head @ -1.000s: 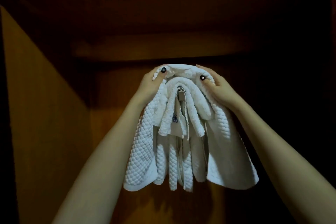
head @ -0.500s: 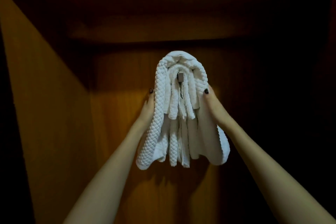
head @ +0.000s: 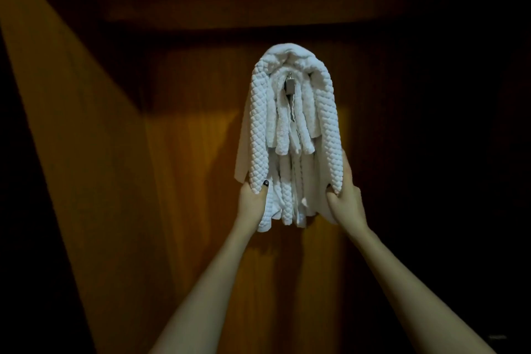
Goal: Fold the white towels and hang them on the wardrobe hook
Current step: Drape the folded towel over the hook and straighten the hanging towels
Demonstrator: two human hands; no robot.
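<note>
Two bare arms reach up from the bottom of the view. The left hand [head: 253, 204] pinches the lower left edge of the white towels [head: 290, 129], with its thumb on the front. The right hand [head: 346, 198] grips the lower right edge, its fingers curled round the cloth. The towels hang between the hands, several folded ones laid one over another. They are draped over a small metal hook [head: 289, 86] that peeks out near the top.

They look soft, floppy and bumpy, and a bit heavy all together. I think they could slide off the little hook if only one side is pulled. The best place to hold looks like both bottom edges, tugging down gently and evenly.

Behind the towels is the brown wooden back wall [head: 186, 181] of the wardrobe. A side wall [head: 71, 152] stands on the left. The rest is too dark to see.
</note>
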